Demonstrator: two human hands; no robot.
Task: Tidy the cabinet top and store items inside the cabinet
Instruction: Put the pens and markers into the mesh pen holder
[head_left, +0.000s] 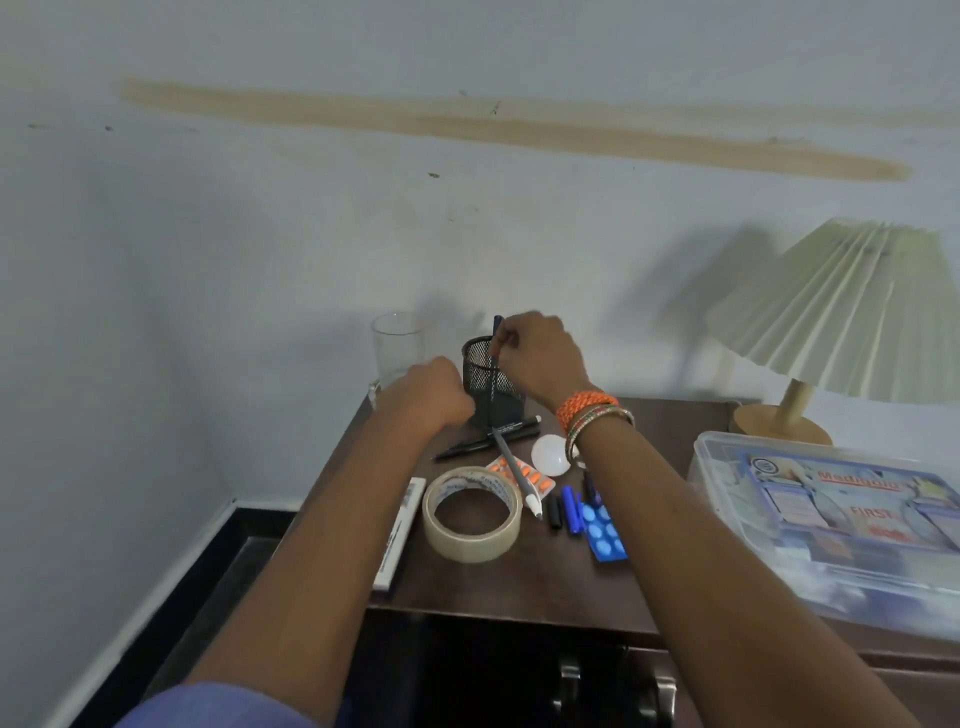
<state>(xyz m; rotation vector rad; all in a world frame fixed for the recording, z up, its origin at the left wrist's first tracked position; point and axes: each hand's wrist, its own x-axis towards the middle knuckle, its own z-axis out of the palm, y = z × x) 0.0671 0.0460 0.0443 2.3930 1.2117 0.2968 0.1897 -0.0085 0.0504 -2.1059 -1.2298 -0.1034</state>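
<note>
Right hand (540, 358) fingers pinched a dark blue pen (495, 348), upright, tip inside the black mesh cup (491, 384); left hand (436, 387) held the cup's side.

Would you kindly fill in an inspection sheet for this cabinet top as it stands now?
Surface: dark wooden cabinet top, crowded.
Job's things: mesh pen holder at the back; loose pens, tape roll, orange pill strip, blue pill strip, white bulb, first-aid box.
Clutter: empty glass, white flat item at the left edge.
Grippers: left hand grips the holder; right hand pinches a blue pen in it.
Cables: nothing seen.
Surroundings: pleated lamp, stained wall.
</note>
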